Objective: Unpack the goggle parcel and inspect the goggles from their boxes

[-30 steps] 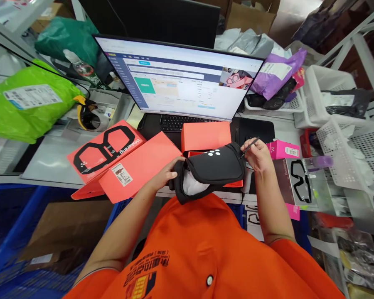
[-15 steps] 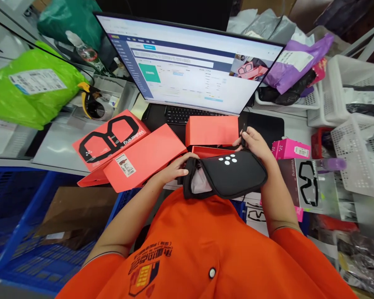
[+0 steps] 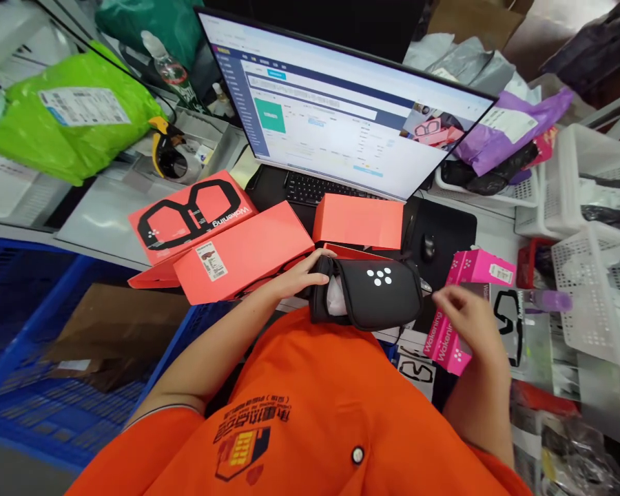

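Note:
A black soft case (image 3: 385,293) with white dots on its flap rests close against the orange shirt. Its left side gapes, showing whitish wrapping (image 3: 335,296) inside. My left hand (image 3: 304,275) grips the case's left edge, thumb on top. To the right of the case, my right hand (image 3: 465,313) is in the air over the pink boxes (image 3: 452,337); its fingers are curled and smeared by motion, so whether they hold anything is unclear. Behind the case lies an opened coral box (image 3: 359,220). Two more coral boxes, one in front (image 3: 248,251) and one behind (image 3: 191,217), lean together at the left.
A monitor (image 3: 341,110) stands behind a keyboard (image 3: 320,189), with a mouse (image 3: 428,246) to the right. White baskets (image 3: 594,275) line the right side. A green parcel (image 3: 83,110) and tape dispenser (image 3: 170,155) are at left, above a blue crate (image 3: 10,344).
My right hand has left the case's upper right corner and moved right and down towards the pink boxes. The case's flap sits lower and flatter. My left hand keeps its grip.

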The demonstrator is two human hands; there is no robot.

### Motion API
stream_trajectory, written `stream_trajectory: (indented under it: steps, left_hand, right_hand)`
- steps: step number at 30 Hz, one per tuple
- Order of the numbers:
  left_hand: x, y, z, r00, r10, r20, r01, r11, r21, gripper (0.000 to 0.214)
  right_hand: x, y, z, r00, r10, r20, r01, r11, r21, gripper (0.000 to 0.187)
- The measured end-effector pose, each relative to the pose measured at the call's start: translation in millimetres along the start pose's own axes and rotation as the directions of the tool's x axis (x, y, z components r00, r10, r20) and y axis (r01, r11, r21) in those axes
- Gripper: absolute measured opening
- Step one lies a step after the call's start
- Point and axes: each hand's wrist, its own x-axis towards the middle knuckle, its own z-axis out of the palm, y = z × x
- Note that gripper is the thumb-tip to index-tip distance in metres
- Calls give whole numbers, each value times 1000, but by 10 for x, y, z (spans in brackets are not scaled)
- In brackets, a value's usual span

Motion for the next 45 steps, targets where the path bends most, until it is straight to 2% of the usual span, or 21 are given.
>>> stream_trajectory:
  steps: [1,2,3,4,5,6,10,11,12,14,16,17,19,21,22,26,28,32,39,42,45]
  left_hand:
    - [3,-7,-4,1000,-10,-9,10,1000,-16,57]
    - [8,-16,-7,1000,-21,-10,20,999,-30,58]
    - [13,-27,-10,1000,-30,-3,30,999,-42,59]
    - [18,-39,-11,999,-37,12,38,998,-49,60]
    - [23,-50,-11,999,-38,29,40,998,-55,61]
    - [27,-60,-10,998,-33,47,36,998,-58,62]
    - [24,-55,-4,992,38,124,-39,999,4,67]
    - [17,-41,-3,986,57,155,-65,997,46,71]
    - [9,-24,-4,979,70,191,-89,992,91,75]
    - [-11,10,-6,965,74,252,-119,979,167,83]
    - [-33,30,-11,957,62,285,-121,973,196,88]
    - [-43,31,-14,954,54,293,-114,975,192,89]
    - [-57,15,-22,956,42,290,-94,982,167,90]
    - [-62,-17,-32,964,38,265,-76,988,137,88]
    - [-60,-34,-37,967,43,250,-76,989,125,87]
    - [-21,-77,-49,969,93,231,-119,988,102,82]
    - [13,-81,-41,967,100,234,-129,986,108,79]
    - [87,-77,1,967,103,234,-134,983,123,74]
    - [143,-18,52,975,56,215,-90,985,149,71]
    - [158,10,81,984,39,172,-66,986,153,67]
    - [194,12,126,995,36,89,-48,989,141,62]
  right_hand:
    - [-155,-29,-16,977,-52,205,57,998,-16,30]
    - [-280,-83,-7,921,-102,376,108,994,7,29]
    - [-371,-157,19,860,-157,485,150,987,53,28]
    - [-430,-242,56,821,-210,530,183,978,104,27]
    - [-457,-329,93,817,-254,518,208,967,146,27]
    - [-458,-411,122,839,-290,461,229,956,184,28]
    - [-248,-627,134,930,-338,146,262,885,384,24]
    - [-148,-658,125,930,-362,60,302,848,436,21]
    - [-33,-685,118,919,-393,-22,357,810,465,27]
    - [225,-738,107,878,-461,-133,467,757,457,58]
    - [466,-797,88,853,-514,-92,503,762,407,74]
    - [557,-829,73,845,-533,-43,509,777,369,71]
    - [653,-889,33,823,-566,38,536,798,273,51]
    - [626,-932,7,794,-600,97,576,794,194,33]
    - [577,-941,10,776,-615,143,592,787,172,30]
    - [288,-885,189,709,-603,367,644,765,11,50]
    - [171,-837,339,727,-582,364,657,743,-124,53]
    - [80,-810,547,784,-559,268,620,723,-306,38]
    - [231,-772,672,860,-506,64,493,794,-356,37]
    - [304,-697,734,873,-488,24,460,804,-377,38]
    - [314,-662,780,861,-509,12,463,773,-434,36]
